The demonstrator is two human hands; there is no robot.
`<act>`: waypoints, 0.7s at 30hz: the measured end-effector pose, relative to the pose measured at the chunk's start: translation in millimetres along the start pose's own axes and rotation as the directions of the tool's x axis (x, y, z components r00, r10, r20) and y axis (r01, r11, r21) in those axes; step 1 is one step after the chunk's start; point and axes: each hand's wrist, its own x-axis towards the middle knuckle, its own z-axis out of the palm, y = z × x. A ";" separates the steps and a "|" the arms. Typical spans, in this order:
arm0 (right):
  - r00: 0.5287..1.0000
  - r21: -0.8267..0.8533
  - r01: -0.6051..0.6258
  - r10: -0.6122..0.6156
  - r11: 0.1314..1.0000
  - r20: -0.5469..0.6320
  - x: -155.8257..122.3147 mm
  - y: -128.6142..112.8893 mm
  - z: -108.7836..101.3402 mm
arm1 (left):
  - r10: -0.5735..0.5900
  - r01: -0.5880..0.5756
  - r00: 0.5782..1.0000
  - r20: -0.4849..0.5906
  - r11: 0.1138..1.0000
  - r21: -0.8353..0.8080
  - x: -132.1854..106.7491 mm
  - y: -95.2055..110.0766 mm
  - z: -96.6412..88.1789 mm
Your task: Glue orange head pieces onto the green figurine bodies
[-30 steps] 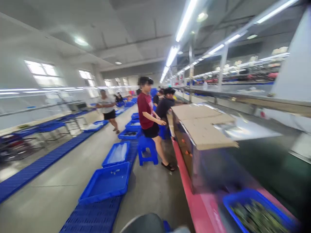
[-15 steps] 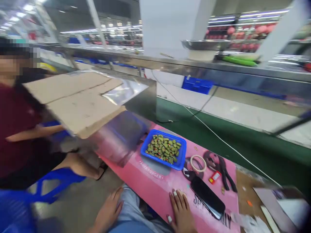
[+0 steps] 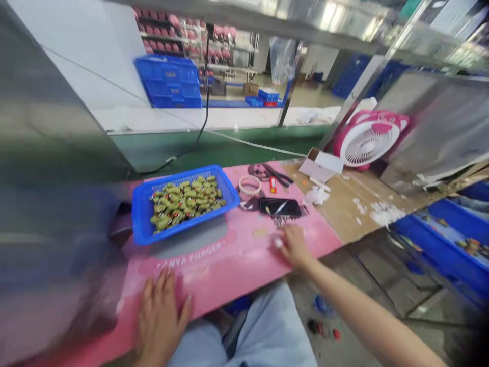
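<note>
My left hand (image 3: 160, 318) lies flat on the pink mat (image 3: 214, 260), near its front edge, fingers spread, holding nothing. My right hand (image 3: 292, 247) rests on the mat too, close to its right end. It looks blurry. I see a small white bit at my fingertips (image 3: 278, 243), but I cannot tell if I hold it or if the hand is closed.

The blue tray (image 3: 183, 204) sits on the mat well beyond my left hand. It is full of small green pieces (image 3: 183, 199), too small to make out. The phone (image 3: 280, 207) lies just past my right hand, not touching it. A tape ring (image 3: 249, 184) sits beside the tray.

On the left, a big grey blur (image 3: 49, 204) hides that end of the mat. There is bare mat between my hands and in front of the tray. Right of the mat lies brown board (image 3: 344, 204) with white scraps (image 3: 384, 212), and a pink fan (image 3: 367, 142) stands behind it.
</note>
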 end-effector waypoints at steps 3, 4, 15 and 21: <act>0.971 -0.026 -0.223 0.219 0.975 -0.099 3.5 4.3 2.5 | -0.027 0.027 0.995 0.092 1.000 0.008 6.9 10.9 -13.6; 0.960 -0.033 -0.259 0.253 0.965 -0.116 4.5 3.7 3.0 | -0.021 0.021 0.994 0.107 1.000 0.008 6.9 11.2 -15.9; 0.933 -0.192 -0.338 0.301 0.921 -0.199 6.5 -6.0 10.7 | 0.150 -0.156 0.983 -0.107 0.986 -0.050 -3.7 -6.3 3.7; 0.943 -0.237 -0.329 0.330 0.914 -0.036 20.2 12.8 6.5 | 0.160 -0.164 0.980 -0.122 0.986 -0.025 -4.6 -6.6 6.2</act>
